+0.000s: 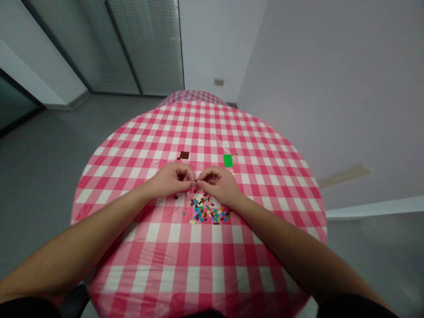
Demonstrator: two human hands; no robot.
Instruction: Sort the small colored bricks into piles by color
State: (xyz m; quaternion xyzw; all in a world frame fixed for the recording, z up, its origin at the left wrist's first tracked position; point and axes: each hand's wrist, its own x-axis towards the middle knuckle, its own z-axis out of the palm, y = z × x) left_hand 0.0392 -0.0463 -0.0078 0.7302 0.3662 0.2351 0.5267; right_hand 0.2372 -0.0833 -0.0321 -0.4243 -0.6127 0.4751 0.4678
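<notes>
Near: loose toy bricks [208,210] on pink gingham tablecloth [198,247], 6 o'clock from hands, pile lying crosswise | left hand [172,179], right hand [220,185]: curled, fingertips pressed together, anything pinched too small to tell, axis unreadable | Far: dark brown brick [184,155] 11 o'clock; green plate [228,160] 1 o'clock

Occlusion and resolution limits
Anything held between the left hand [171,179] and right hand [220,185] is concealed by the curled fingers; individual shapes within the pile of small plastic bricks [208,210] are too small to be resolved; the near edge of the checked tablecloth [195,256] is cut off by the lower frame edge
</notes>
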